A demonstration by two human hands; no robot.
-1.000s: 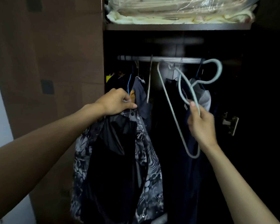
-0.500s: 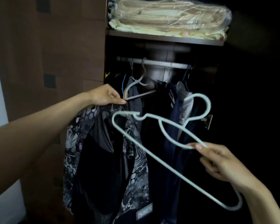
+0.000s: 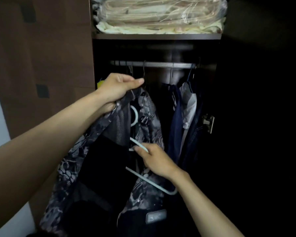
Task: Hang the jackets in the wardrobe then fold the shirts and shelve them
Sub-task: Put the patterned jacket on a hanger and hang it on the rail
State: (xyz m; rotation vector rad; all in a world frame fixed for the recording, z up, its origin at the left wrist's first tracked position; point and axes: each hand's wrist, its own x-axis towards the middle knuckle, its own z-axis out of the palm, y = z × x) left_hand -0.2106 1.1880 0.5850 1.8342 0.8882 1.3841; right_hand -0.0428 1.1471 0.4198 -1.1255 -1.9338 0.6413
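The left hand (image 3: 119,88) grips the collar of the patterned jacket (image 3: 143,117), holding it up in front of the open wardrobe (image 3: 154,36), just below the rail (image 3: 161,64). The right hand (image 3: 156,160) pinches the pale hanger (image 3: 150,183), whose hook sits inside the jacket's neck opening

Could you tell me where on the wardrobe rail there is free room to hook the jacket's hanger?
The rail looks bare in the middle, between the dark hook above the left hand and the navy garments hanging at the right. Both rail ends are crowded. The top shelf is filled by bagged bedding.
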